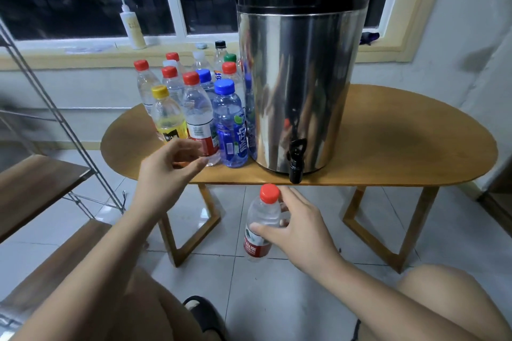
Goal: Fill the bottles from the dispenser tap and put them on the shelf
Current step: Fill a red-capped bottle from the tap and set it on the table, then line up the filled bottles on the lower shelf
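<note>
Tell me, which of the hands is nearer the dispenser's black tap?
Right. The right hand holds a red-capped bottle just below the tap; the left hand is farther left, by the standing bottles.

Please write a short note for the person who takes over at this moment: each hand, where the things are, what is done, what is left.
Right hand: grips the held bottle, red cap on, in front of the table edge, below and left of the tap.
Left hand: open, holds nothing, reaches toward the capped bottles standing left of the dispenser.
Done: nothing sure; no bottle shows on the shelf boards in view.
Left: uncap, fill at the tap, recap, shelve; then the others. Fill level of the held bottle cannot be told.
</note>
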`<move>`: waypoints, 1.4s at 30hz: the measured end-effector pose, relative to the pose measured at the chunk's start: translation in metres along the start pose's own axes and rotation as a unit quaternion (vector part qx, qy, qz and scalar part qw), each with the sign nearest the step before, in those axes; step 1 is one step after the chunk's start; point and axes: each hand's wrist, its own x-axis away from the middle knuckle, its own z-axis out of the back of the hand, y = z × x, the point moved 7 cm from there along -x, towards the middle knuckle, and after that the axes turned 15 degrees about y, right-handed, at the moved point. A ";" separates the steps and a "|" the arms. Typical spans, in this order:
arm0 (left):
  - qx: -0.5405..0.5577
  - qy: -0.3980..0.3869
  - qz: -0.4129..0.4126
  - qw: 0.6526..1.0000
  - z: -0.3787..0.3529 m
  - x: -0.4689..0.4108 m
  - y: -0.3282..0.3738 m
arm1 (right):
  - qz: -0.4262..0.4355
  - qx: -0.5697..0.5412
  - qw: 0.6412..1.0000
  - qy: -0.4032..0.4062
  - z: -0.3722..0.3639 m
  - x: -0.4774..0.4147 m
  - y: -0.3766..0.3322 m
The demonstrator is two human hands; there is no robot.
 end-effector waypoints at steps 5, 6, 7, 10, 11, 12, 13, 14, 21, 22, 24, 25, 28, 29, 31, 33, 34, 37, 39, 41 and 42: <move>-0.016 0.085 0.033 0.996 0.032 -0.021 -0.020 | 0.018 -0.021 1.000 -0.001 -0.008 -0.012 -0.025; -0.014 0.099 0.040 0.994 0.036 -0.025 -0.024 | 0.023 -0.025 0.999 0.001 -0.009 -0.015 -0.029; -0.013 0.112 0.046 0.993 0.039 -0.029 -0.028 | 0.027 -0.028 0.999 0.001 -0.011 -0.017 -0.033; -0.027 0.119 0.059 0.991 0.040 -0.043 -0.037 | 0.033 -0.031 0.999 -0.013 -0.021 -0.026 -0.047; -0.035 0.113 0.063 0.991 0.038 -0.048 -0.040 | 0.038 -0.033 0.999 -0.015 -0.025 -0.030 -0.052; -0.042 0.107 0.068 0.991 0.036 -0.053 -0.043 | 0.044 -0.033 0.998 -0.016 -0.029 -0.034 -0.057; -0.047 0.100 0.072 0.991 0.034 -0.059 -0.047 | 0.052 -0.033 0.998 -0.014 -0.033 -0.039 -0.063; -0.050 0.093 0.077 0.991 0.032 -0.063 -0.050 | 0.059 -0.035 0.998 -0.014 -0.038 -0.044 -0.068; -0.031 0.034 0.110 0.993 0.013 -0.075 -0.070 | 0.087 -0.028 0.996 -0.004 -0.065 -0.081 -0.099; -0.026 0.031 0.111 0.993 0.010 -0.075 -0.071 | 0.090 -0.028 0.996 -0.001 -0.068 -0.086 -0.101; -0.015 0.022 0.112 0.993 0.007 -0.075 -0.073 | 0.091 -0.030 0.995 -0.003 -0.074 -0.094 -0.106; -0.009 0.018 0.113 0.993 0.004 -0.075 -0.074 | 0.090 -0.030 0.995 -0.007 -0.076 -0.097 -0.109; 0.001 0.018 0.118 0.993 0.004 -0.076 -0.076 | 0.085 -0.020 0.996 -0.016 -0.083 -0.104 -0.116; 0.002 0.019 0.121 0.992 0.006 -0.076 -0.077 | 0.085 -0.015 0.996 -0.019 -0.086 -0.107 -0.119; 0.002 0.022 0.126 0.992 0.012 -0.077 -0.079 | 0.086 -0.011 0.996 -0.025 -0.093 -0.112 -0.128; -0.007 0.027 0.129 0.991 0.022 -0.078 -0.084 | 0.094 -0.020 0.995 -0.028 -0.100 -0.117 -0.141; -0.011 0.030 0.132 0.991 0.029 -0.078 -0.087 | 0.099 -0.025 0.994 -0.031 -0.105 -0.119 -0.148; -0.016 0.047 0.140 0.989 0.055 -0.081 -0.102 | 0.108 -0.048 0.992 -0.045 -0.125 -0.125 -0.168; -0.021 0.061 0.134 0.989 0.077 -0.085 -0.111 | 0.123 -0.052 0.990 -0.048 -0.142 -0.130 -0.181; -0.029 0.081 0.131 0.988 0.099 -0.089 -0.119 | 0.137 -0.052 0.988 -0.052 -0.162 -0.136 -0.190; -0.032 0.091 0.131 0.987 0.111 -0.091 -0.123 | 0.141 -0.053 0.987 -0.057 -0.173 -0.138 -0.195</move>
